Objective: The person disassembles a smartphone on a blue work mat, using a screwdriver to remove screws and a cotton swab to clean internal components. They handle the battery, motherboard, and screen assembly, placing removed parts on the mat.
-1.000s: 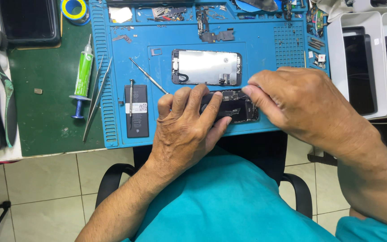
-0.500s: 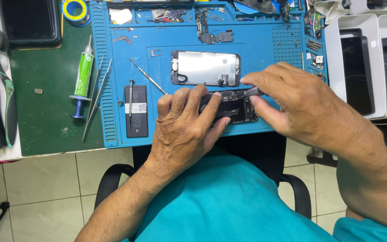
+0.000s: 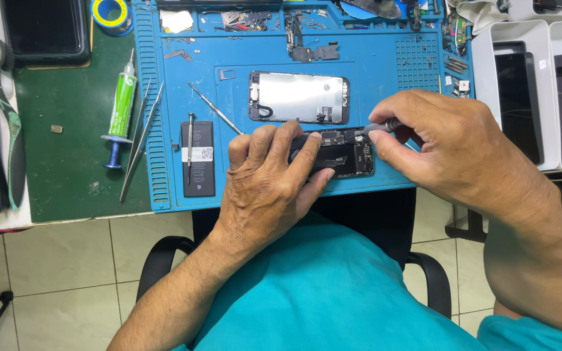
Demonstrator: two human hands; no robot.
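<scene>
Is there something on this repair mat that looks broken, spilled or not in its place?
Nothing is spilled. The opened phone under both hands lies in parts: its screen panel rests face down above it, and the battery sits apart at the left. Small loose parts lie scattered along the mat's top.
</scene>
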